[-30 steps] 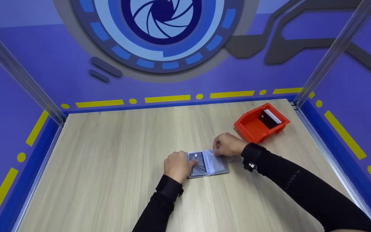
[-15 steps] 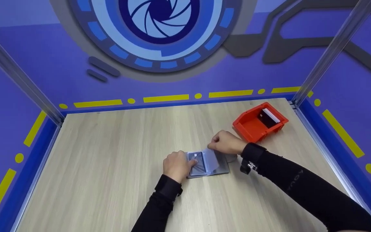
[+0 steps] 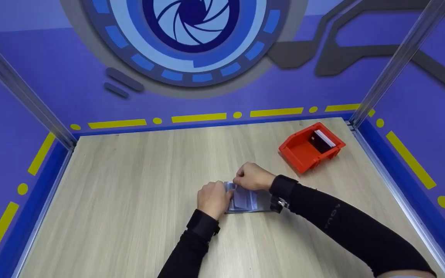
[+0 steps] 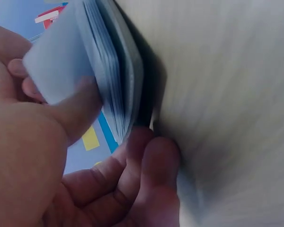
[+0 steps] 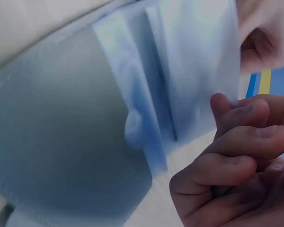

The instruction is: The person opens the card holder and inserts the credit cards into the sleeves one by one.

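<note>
An opened grey card holder (image 3: 264, 201) with clear plastic sleeve pages lies on the table. My left hand (image 3: 211, 199) grips its left side; in the left wrist view the thumb lies over the pages and the fingers curl at the edge below. With fingertips at the far edge, my right hand (image 3: 254, 177) pinches a translucent sleeve page (image 3: 241, 199), which stands over the left half. The right wrist view shows the bare inside cover (image 5: 61, 123) with its stitched edge, and the lifted page (image 5: 199, 66) between both hands. Whatever card lies beneath that page is mostly covered.
A red bin (image 3: 296, 154) stands on the table at the back right, with a black and white flat item (image 3: 323, 141) inside. Blue printed panels (image 3: 207, 104) close in the back and sides of the wooden table (image 3: 137, 185).
My right hand has moved left, turning the sleeve page from the card holder's right half over to the left half. The left hand has stayed in place.
</note>
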The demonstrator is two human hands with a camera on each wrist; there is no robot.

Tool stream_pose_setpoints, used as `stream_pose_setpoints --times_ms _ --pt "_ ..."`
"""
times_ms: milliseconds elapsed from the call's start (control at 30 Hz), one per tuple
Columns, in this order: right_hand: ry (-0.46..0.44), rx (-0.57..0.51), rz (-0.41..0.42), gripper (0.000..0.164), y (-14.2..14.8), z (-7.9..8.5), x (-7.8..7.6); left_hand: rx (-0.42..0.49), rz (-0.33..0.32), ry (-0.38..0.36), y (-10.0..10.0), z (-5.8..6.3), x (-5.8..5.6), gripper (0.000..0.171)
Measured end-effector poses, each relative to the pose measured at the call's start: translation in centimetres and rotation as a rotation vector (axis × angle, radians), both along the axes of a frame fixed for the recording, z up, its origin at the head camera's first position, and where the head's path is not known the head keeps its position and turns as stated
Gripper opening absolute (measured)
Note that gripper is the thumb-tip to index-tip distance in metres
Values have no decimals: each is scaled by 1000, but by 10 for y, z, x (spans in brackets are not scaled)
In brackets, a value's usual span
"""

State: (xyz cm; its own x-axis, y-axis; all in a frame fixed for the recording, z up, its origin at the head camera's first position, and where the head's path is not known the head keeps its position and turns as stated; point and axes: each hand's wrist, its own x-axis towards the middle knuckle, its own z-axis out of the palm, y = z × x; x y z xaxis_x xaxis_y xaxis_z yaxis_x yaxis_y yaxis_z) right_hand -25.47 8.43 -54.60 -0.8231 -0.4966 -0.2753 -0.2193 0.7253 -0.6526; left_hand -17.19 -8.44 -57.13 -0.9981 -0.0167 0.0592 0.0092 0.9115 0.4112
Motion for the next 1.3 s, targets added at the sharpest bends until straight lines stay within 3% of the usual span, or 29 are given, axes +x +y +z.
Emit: stream_pose_setpoints --times_ms 100,367,633,933,1100,1300 --pt "11 12 5 46 -5 -3 -1 -15 3 -11 1 3 -1 37" --pt "15 24 -24 42 -12 -6 0 -2 -8 -43 0 8 -1 47" --pt "33 -27 -39 56 -12 -7 5 21 -25 -33 -2 4 -1 55" --pt "42 -38 60 50 4 3 8 16 -2 -54 1 1 -3 44" --pt "114 -56 -11 29 29 17 -4 36 4 -81 2 1 -4 43" --pt "165 39 -150 30 73 39 -28 50 23 -110 4 1 -3 41"
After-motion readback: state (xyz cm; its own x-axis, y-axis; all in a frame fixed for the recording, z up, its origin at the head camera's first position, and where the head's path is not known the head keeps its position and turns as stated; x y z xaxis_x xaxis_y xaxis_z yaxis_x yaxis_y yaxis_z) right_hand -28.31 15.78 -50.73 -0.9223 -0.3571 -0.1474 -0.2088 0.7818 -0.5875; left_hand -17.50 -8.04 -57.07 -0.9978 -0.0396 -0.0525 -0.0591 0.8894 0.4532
